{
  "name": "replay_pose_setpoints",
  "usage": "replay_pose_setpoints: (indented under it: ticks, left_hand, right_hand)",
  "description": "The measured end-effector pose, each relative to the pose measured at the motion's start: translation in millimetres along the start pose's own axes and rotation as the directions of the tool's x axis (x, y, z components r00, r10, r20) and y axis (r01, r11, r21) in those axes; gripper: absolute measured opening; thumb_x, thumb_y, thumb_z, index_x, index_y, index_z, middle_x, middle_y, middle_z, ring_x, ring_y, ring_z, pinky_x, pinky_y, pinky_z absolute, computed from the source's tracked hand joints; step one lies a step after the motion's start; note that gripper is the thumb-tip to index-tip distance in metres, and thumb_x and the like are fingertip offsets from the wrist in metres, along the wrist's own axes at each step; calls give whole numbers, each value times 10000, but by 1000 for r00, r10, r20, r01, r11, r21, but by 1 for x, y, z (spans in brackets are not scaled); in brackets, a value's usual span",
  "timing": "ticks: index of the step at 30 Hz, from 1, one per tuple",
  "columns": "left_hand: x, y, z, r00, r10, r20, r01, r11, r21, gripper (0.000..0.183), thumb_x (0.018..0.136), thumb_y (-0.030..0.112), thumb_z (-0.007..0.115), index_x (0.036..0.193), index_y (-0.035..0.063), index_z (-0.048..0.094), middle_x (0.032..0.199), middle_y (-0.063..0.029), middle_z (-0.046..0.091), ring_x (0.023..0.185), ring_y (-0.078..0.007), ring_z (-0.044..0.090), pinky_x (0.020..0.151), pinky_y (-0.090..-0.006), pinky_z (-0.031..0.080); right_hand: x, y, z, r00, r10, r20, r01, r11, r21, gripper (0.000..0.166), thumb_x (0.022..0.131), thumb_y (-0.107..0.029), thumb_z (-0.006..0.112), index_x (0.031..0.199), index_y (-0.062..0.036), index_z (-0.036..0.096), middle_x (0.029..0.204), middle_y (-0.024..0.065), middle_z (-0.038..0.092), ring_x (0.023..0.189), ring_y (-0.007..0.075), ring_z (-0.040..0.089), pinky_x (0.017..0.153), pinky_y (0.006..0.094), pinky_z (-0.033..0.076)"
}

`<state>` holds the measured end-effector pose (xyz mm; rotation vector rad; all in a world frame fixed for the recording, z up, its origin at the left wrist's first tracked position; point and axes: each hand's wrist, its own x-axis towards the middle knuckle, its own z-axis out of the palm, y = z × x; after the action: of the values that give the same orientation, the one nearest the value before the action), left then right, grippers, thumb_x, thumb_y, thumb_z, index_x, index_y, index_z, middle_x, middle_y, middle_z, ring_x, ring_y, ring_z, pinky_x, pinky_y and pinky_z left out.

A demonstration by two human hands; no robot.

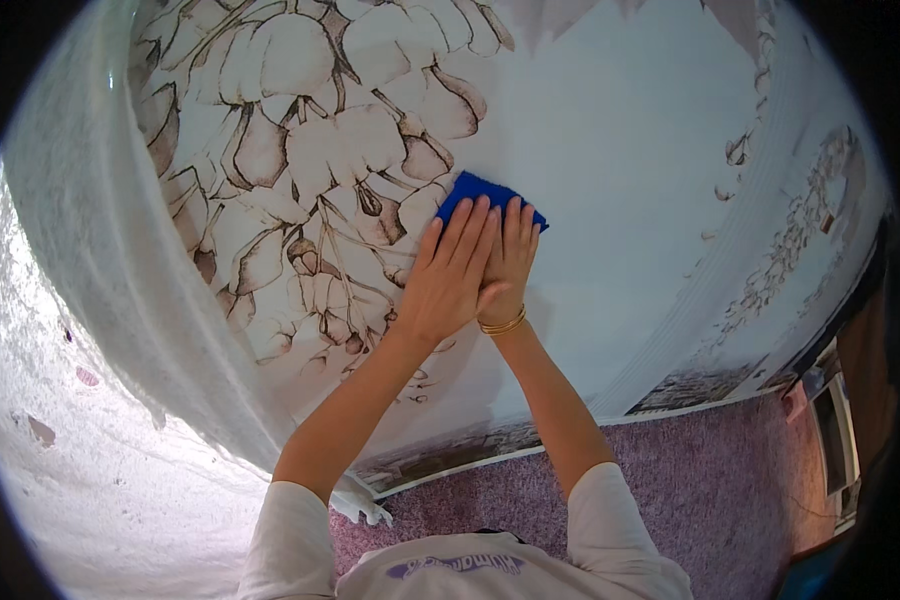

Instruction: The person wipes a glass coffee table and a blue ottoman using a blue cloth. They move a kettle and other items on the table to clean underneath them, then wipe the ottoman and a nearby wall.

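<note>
My left hand (451, 266) and my right hand (511, 259) lie side by side, partly overlapping, pressed flat on a folded blue cloth (487, 189). The fingers point away from me, and the cloth's far edge shows past the fingertips. Beneath the cloth is a large pale wall covering or sheet (615, 187) printed with brown-outlined, petal-like shapes; whether it hangs or lies flat I cannot tell. The cloth rests at the border between the printed flowers (345, 142) and the plain pale-blue part. Gold bangles circle my right wrist.
A white, gauzy curtain (120, 225) hangs along the left, bright behind its lower part. A purple carpet (495, 495) lies near my body. Toward the right edge are a dark brown panel (862, 360) and a pale-framed object (834, 427).
</note>
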<state>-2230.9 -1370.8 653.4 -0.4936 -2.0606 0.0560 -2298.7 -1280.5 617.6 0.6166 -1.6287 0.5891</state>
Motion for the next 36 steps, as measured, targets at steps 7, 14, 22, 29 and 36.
replay_pose_setpoints:
  ticks: [7,14,22,29,36]
  left_hand:
    - [-53,10,27,993,36,112,-40,998,40,696,783,481,442,1305,45,296,1373,-88,262,1277,-222,212,1038,-379,94]
    - [-5,17,21,996,73,51,-68,994,-88,694,777,456,467,1298,30,302,1360,-96,282,1269,-216,229,1037,-379,110]
    - [-55,21,27,988,-4,154,7,1000,-21,654,800,401,469,1304,25,289,1362,-104,275,1273,-226,220,1024,-404,142]
    - [-159,25,36,957,-176,230,230,944,-235,749,781,389,512,1313,-37,202,1356,-220,209,1256,-392,176,999,-506,135]
    - [-110,-28,-16,958,-285,-12,280,948,-153,789,834,572,248,1302,-61,206,1355,-254,191,1264,-417,136,997,-523,64]
  right_hand:
    - [-70,10,6,998,-64,-12,64,998,7,465,853,-255,409,1250,-15,377,1344,184,284,1267,354,209,1007,502,152]
    - [-34,31,-5,1000,-8,-22,7,999,-54,485,863,-280,394,1275,-28,348,1363,166,257,1274,346,196,1014,486,154]
    - [-76,0,-2,998,40,42,-47,977,208,532,907,-358,215,1318,-24,259,1384,195,177,1284,385,114,1009,521,95]
    - [-140,-46,20,980,-75,187,50,990,132,554,886,-365,297,1325,-30,248,1403,174,134,1303,345,66,1021,498,27]
    - [-47,-102,25,994,-51,98,28,975,221,500,869,-308,383,1307,-78,315,1388,142,215,1297,325,133,1032,474,57]
